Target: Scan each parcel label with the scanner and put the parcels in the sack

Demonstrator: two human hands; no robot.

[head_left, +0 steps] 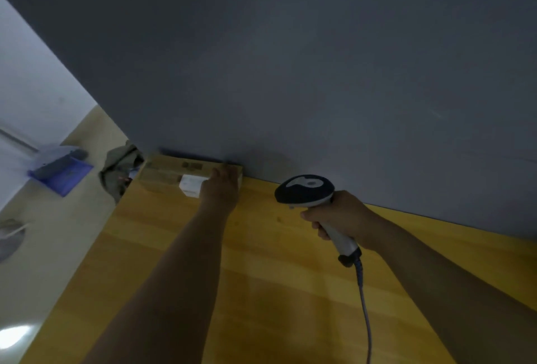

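Reaching left of centre, your left hand (220,187) touches the white parcel (190,186); its grip cannot be told. Your right hand (344,218) clasps the scanner (305,189). Poor aim risks 1 missed scan.

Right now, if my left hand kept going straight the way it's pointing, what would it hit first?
The cardboard parcel: your left hand seems to rest on it, though blur hides the contact. Just behind stands the grey wall.

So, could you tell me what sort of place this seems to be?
Probably an indoor parcel-handling station: a corded scanner in the right hand, a cardboard parcel under the left hand, on a wooden table against a grey wall.
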